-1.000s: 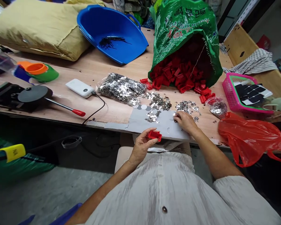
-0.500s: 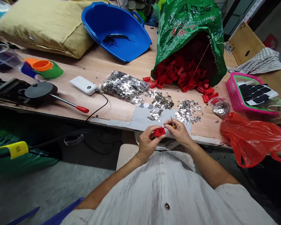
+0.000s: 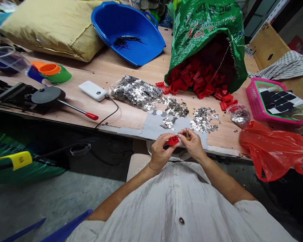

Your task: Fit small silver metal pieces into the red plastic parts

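Note:
At the table's front edge, my left hand [image 3: 161,150] is closed around a red plastic housing [image 3: 173,140], its open side with small slots turned toward my right hand. My right hand [image 3: 192,144] is closed on a slim pointed tool with a yellow part [image 3: 187,136]. Its thumb and fingertip also pinch beside the housing's edge; a tiny piece there is too small to make out. Just beyond the hands, small loose metal pieces lie in piles: a small pile [image 3: 168,123] on a grey sheet [image 3: 151,126] and a larger pile [image 3: 204,120] to the right.
Behind lie a clear bag of metal pieces [image 3: 136,92] and a green sack [image 3: 207,33] spilling red housings [image 3: 199,79]. A white power bank [image 3: 93,90] and a lever press [image 3: 47,95] stand left. A blue basin [image 3: 131,30], pink basket [image 3: 252,97] and red plastic bag [image 3: 275,148] are around.
The view has shifted slightly. My left fingers have moved a little on the red housing, and both hands stay close together at its edge.

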Motion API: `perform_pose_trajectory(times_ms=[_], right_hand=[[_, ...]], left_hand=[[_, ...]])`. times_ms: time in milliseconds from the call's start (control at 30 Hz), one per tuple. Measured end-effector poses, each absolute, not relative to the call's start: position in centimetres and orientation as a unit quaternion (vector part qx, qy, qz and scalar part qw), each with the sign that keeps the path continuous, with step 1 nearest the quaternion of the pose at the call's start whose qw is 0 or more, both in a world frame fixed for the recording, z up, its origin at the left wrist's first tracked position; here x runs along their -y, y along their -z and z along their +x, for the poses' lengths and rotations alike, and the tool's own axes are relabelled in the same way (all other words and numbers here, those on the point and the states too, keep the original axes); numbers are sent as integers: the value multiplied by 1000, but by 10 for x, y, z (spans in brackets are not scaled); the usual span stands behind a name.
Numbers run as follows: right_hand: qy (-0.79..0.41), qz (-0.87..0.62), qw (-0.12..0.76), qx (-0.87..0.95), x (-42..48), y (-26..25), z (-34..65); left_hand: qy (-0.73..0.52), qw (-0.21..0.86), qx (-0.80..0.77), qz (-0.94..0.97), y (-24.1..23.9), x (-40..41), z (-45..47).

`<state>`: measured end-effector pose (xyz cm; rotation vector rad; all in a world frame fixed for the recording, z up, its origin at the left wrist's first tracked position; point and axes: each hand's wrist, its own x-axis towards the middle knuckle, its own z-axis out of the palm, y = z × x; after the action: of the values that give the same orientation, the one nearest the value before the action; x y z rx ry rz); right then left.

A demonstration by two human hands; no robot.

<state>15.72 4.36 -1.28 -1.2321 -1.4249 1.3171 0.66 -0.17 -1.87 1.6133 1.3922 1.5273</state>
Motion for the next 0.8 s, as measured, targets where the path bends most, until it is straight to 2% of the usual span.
perform_pose_trajectory(times_ms=[267, 533, 800], right_hand=[[-471, -463, 368, 655, -44, 7, 160], [-590, -435, 319, 600, -54, 4, 168], [-579, -448, 328, 597, -51, 0, 166]], left_hand=[[-557, 186, -475, 655, 16, 0, 4], [-528, 176, -459, 692, 15, 1, 1], [-515, 208, -481, 678, 19, 3, 1]])
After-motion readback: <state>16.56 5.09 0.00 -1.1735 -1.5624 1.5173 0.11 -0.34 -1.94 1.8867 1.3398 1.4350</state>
